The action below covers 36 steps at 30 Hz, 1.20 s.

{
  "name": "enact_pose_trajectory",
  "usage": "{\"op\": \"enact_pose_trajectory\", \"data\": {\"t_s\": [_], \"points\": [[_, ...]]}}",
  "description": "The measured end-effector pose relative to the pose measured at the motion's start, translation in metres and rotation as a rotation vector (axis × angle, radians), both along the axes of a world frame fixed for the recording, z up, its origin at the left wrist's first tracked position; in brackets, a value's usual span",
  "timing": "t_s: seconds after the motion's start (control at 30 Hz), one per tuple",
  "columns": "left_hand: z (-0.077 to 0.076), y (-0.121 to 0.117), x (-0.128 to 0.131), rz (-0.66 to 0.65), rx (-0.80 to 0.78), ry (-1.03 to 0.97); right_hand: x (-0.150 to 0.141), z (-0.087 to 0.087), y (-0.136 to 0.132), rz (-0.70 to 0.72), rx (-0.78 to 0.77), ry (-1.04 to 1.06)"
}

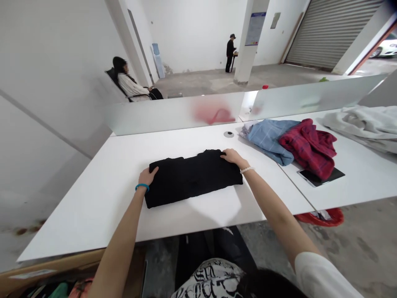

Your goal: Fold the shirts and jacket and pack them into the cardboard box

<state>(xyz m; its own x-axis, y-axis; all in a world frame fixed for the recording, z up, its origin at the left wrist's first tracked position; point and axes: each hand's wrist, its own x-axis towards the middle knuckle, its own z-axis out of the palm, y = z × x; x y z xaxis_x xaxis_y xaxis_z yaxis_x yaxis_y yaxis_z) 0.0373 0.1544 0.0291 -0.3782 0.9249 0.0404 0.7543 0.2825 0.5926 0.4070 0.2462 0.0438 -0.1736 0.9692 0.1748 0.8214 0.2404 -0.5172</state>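
Two hands hold the black garment (194, 176), which lies folded into a long, slightly slanted strip on the white desk (96, 178). From my remote seat I see the left hand (148, 176) at its left end, near the upper corner, thumb over the top and the other fingers mostly hidden. The right hand (232, 157) has the far edge near the upper right corner, fingers drawn in on the cloth. How tightly either one squeezes, I cannot tell from here.

I judge the garment light and soft, with little stiffness of its own: lifted by one point, it would probably sag and lose its fold. It looks matt, so I expect little slipping, and nothing about it seems fragile. I would take it at both ends, thumbs above and fingers under all the layers; the upper edge is uneven, so a shallow pinch there might catch only one layer.

To the right lie a blue cloth (268, 134) and a red plaid cloth (305, 142), the latter partly over a tablet (334, 174).
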Motion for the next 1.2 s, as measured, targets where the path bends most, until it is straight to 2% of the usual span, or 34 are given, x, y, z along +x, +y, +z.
{"op": "enact_pose_trajectory", "data": {"t_s": [0.1,0.17,0.23,0.3,0.37,0.43,0.53,0.63,0.7,0.77,0.87,0.97,1.07,1.13,1.2], "points": [[-0.021,0.007,-0.009,0.063,-0.034,0.034,-0.005,-0.018,0.02,0.052,-0.125,-0.098],[-0.026,0.01,-0.015,0.087,-0.038,0.047,-0.003,-0.023,0.028,0.073,-0.181,-0.14],[-0.025,0.01,-0.017,0.096,0.005,0.08,-0.002,-0.02,0.027,0.059,-0.158,-0.211],[-0.02,0.004,-0.007,0.079,0.142,0.179,-0.006,-0.013,0.014,0.008,-0.026,-0.291],[-0.015,-0.006,0.018,0.002,0.309,0.284,-0.02,-0.007,-0.01,-0.006,0.155,-0.319],[-0.016,-0.019,0.055,-0.132,0.375,0.337,-0.041,-0.009,-0.038,0.098,0.276,-0.291],[-0.029,-0.034,0.112,-0.352,0.237,0.391,-0.071,-0.029,-0.071,0.32,0.303,-0.31],[-0.047,-0.036,0.137,-0.453,0.059,0.394,-0.081,-0.055,-0.08,0.394,0.207,-0.354],[-0.054,-0.034,0.13,-0.458,0.021,0.383,-0.074,-0.068,-0.074,0.407,0.155,-0.362],[-0.058,-0.033,0.112,-0.402,0.01,0.383,-0.059,-0.075,-0.064,0.373,0.158,-0.37],[-0.062,-0.034,0.082,-0.291,-0.04,0.361,-0.037,-0.079,-0.052,0.287,0.177,-0.398],[-0.064,-0.034,0.067,-0.278,-0.05,0.324,-0.028,-0.081,-0.048,0.274,0.16,-0.413],[-0.06,-0.034,0.068,-0.288,-0.056,0.313,-0.028,-0.082,-0.052,0.262,0.156,-0.418],[-0.05,-0.038,0.075,-0.301,-0.045,0.316,-0.025,-0.084,-0.061,0.247,0.156,-0.415],[-0.037,-0.047,0.091,-0.333,0.054,0.336,-0.018,-0.088,-0.073,0.223,0.157,-0.399]]}}
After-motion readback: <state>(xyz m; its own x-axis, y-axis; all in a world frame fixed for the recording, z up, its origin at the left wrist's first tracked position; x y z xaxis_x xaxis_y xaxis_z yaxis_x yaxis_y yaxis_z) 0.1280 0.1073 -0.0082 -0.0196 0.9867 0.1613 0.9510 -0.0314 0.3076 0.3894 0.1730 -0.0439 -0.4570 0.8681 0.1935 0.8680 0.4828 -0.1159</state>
